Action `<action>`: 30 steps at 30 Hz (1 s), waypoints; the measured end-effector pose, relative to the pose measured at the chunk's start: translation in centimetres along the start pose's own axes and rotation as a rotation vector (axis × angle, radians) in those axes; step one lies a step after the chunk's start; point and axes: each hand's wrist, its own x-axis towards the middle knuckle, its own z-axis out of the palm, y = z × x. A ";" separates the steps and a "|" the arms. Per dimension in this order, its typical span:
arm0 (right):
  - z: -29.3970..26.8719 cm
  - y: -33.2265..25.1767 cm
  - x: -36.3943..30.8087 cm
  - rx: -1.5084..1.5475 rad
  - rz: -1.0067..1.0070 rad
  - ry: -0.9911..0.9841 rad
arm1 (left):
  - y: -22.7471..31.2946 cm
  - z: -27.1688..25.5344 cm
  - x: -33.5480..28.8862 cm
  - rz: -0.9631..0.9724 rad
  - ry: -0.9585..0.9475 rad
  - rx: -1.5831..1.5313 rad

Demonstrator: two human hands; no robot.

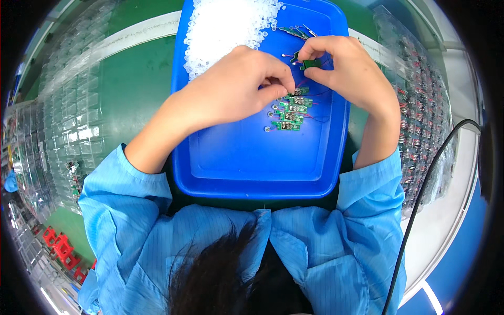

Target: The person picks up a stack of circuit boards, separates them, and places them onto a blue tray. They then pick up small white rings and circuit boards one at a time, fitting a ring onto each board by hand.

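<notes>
The held board [312,64] lies just beyond the far end of the row of boards [292,116] in the blue tray [252,190], on the side away from the person, and slightly to the right of it. Its long axis seems to run roughly left to right, much like the boards in the row, which lie flat one behind another, the nearest farthest left, so the line slants away to the right. The right hand [310,56] pinches the held board from the right between thumb and fingers, with thin wires showing around it. The left hand [287,88] comes in from the left, its thumb and index finger almost together at the left end of the far board [301,91]; whether they grip it or only touch it, I cannot tell. The left hand is thus the nearer to the row, and the right hand is up and to the right, only a little apart. Round silver parts [271,114] sit off the left ends of the boards. The white pile [226,26] lies beyond the left hand, and loose wired pieces [296,32] lie beyond the right.
</notes>
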 end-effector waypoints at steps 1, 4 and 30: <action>0.0 -0.1 0.0 0.032 0.006 0.011 | 0.0 -0.1 0.0 -0.001 -0.001 -0.001; -0.4 -0.7 0.5 0.135 0.091 0.062 | -0.4 -0.9 0.3 -0.178 0.222 -0.261; 0.7 -1.1 1.5 1.214 0.403 -0.180 | -0.8 -0.9 0.7 0.047 0.526 -0.078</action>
